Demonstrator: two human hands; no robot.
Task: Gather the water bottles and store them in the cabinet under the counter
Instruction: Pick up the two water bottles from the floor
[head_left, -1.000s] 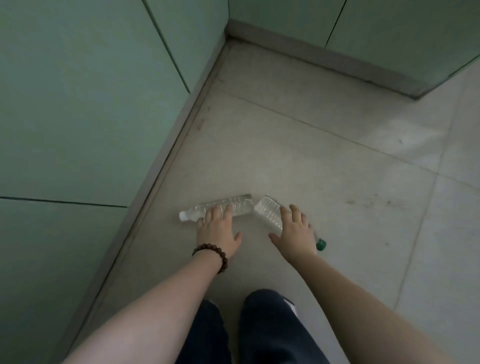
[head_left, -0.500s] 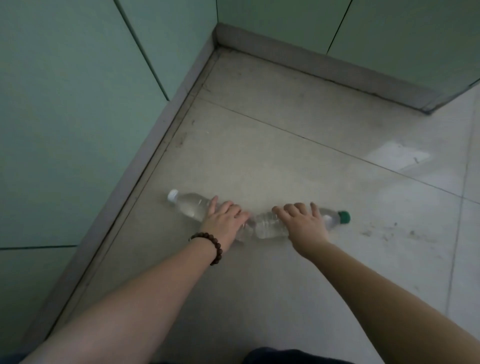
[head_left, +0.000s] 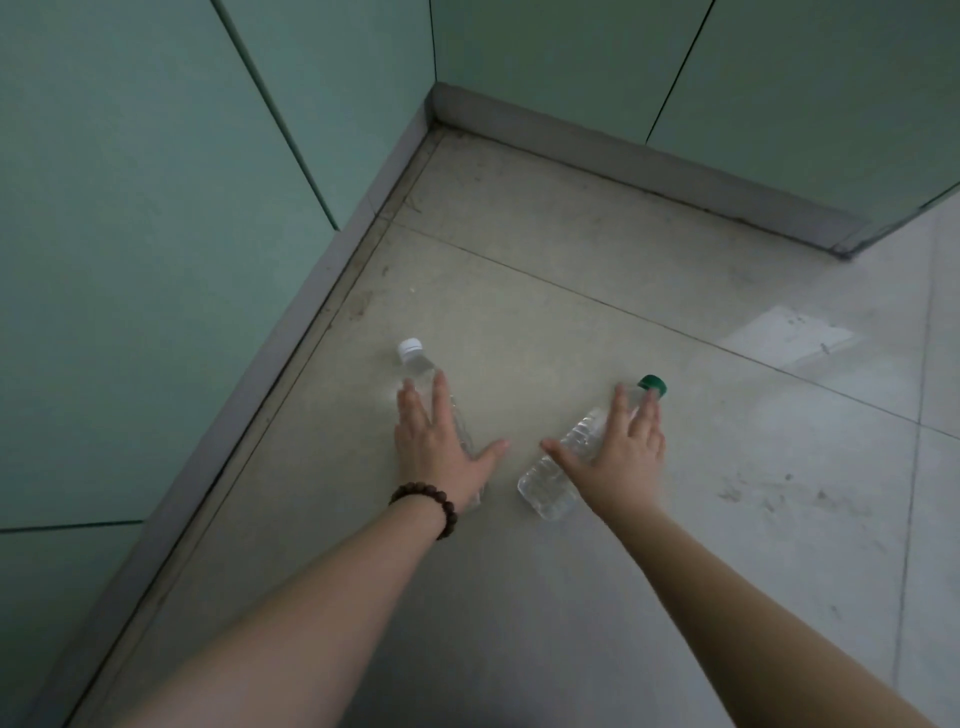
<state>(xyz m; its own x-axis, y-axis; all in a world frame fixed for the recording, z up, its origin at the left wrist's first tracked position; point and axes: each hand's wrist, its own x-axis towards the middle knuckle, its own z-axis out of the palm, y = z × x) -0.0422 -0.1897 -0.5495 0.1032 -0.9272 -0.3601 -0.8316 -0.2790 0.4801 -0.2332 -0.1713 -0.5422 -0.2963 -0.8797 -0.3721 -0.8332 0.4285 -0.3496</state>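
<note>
Two clear plastic water bottles lie on the tiled floor. The white-capped bottle (head_left: 417, 364) points away from me, and my left hand (head_left: 435, 447), with a bead bracelet at the wrist, lies flat on its body with fingers spread. The green-capped bottle (head_left: 555, 473) lies slanted, cap to the far right, base toward me. My right hand (head_left: 618, 452) rests flat on its upper half, fingers apart. Neither hand is wrapped around its bottle. Most of the left bottle is hidden under my palm.
Green cabinet doors (head_left: 130, 234) with a grey plinth (head_left: 291, 338) run along the left, and more green doors (head_left: 571, 57) close the far side, meeting in a corner. Pale floor tiles (head_left: 779, 519) stretch to the right.
The bottles lay end to end in a line; now both have swung round, caps pointing away and bases toward me, forming a V. My hands stayed pressed on them.
</note>
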